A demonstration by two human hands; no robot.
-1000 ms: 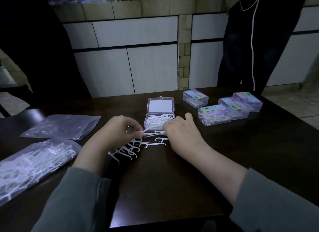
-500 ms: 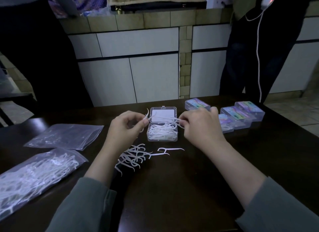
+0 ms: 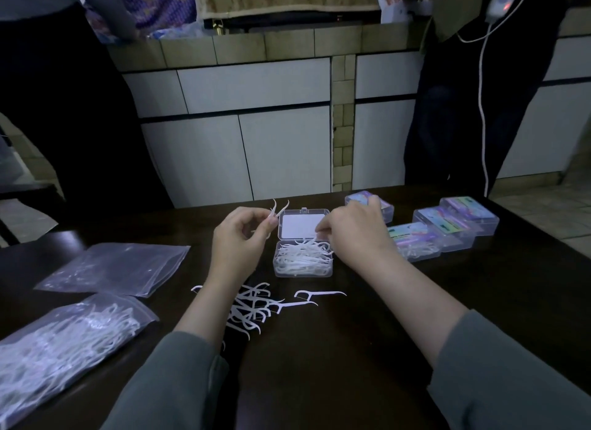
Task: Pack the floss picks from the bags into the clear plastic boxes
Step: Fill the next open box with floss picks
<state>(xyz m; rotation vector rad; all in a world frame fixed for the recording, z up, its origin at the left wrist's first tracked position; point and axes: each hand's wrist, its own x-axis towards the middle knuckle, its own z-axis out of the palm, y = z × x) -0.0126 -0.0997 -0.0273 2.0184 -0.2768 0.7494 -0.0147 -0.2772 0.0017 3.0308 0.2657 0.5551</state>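
Full bag of floss picks (image 3: 60, 343) at the table's left edge, flat empty bag (image 3: 118, 268) just behind it. Left hand (image 3: 238, 240) pinches a couple of picks (image 3: 277, 210), tips up, beside the open clear box (image 3: 303, 260). Loose picks (image 3: 259, 306) lie scattered on the dark table (image 3: 319, 365) in front of the box. Right hand (image 3: 351, 234) over the box's right rim, grip narrow on picks in the pile. Four closed boxes (image 3: 447, 228) toward the far right corner.

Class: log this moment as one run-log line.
left hand: pinches picks | right hand: over open box | loose picks: on table
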